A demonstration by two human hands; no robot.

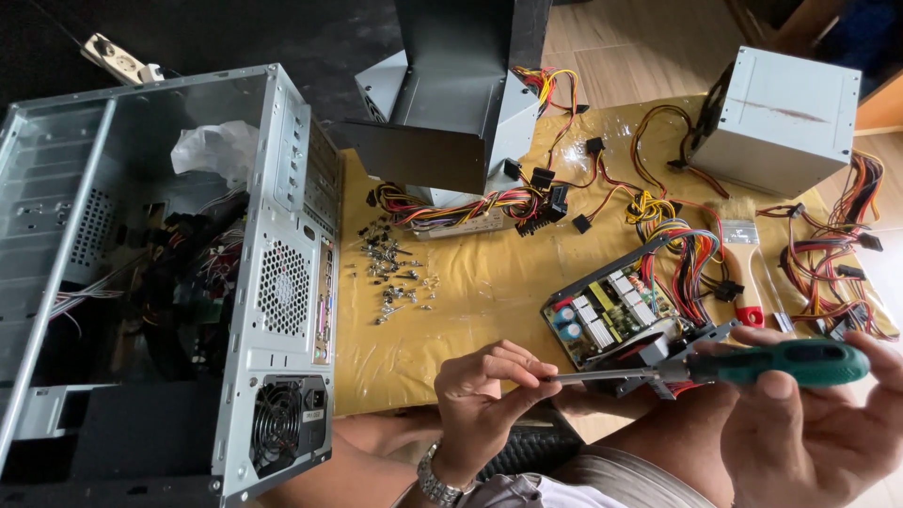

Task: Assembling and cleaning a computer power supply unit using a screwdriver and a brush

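Green-handled screwdriver (752, 365) at lower right of frame, right hand (814, 423) wrapped around its handle; left hand (484, 400) pinching the metal tip with fingertips. Just above, opened power supply board (611, 315) on yellow surface (470, 292). Loose screws (395, 273) centre, paintbrush (743, 268) right, open computer case (169, 273) left

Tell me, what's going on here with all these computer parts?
A person sits over a yellow sheet strewn with computer parts. The right hand holds a green-handled screwdriver, and the left hand pinches its metal tip. Just beyond lies an opened power supply with its circuit board and coloured wires showing. A small pile of screws sits mid-sheet, an open computer case lies to the left, and a closed grey power supply box sits at the far right.
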